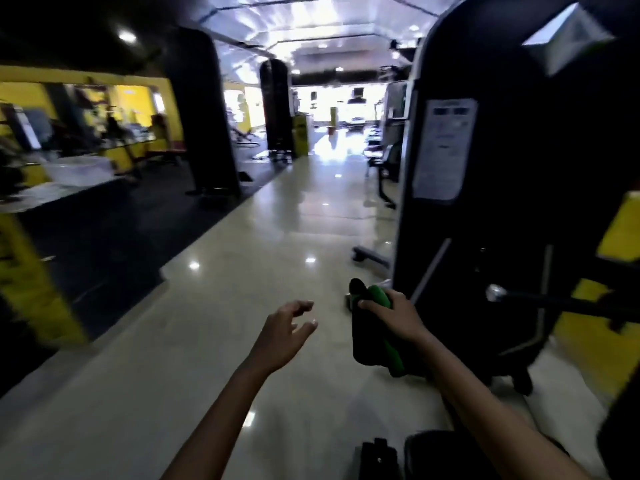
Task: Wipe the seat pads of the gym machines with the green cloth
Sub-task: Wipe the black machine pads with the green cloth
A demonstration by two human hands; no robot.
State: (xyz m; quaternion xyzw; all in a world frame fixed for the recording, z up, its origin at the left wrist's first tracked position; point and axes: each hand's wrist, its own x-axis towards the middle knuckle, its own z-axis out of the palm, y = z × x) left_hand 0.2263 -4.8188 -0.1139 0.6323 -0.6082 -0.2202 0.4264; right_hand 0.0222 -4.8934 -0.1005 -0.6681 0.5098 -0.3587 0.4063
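My right hand [394, 315] grips the green cloth [389, 344], which hangs bunched below my fist, part of it in dark shadow. My left hand [285, 332] hovers over the floor to the left of the cloth with loosely bent fingers and holds nothing. A tall black gym machine [512, 174] stands just right of the cloth, with a white label on its shroud. A dark rounded pad [436, 455] shows at the bottom edge under my right forearm; whether it is a seat I cannot tell.
A glossy tiled aisle [294, 237] runs ahead between machines. Black rubber flooring [104, 237] and black machine columns [204, 116] lie to the left, with yellow walls and frames. More equipment [384, 168] lines the right side farther on. The picture is motion-blurred.
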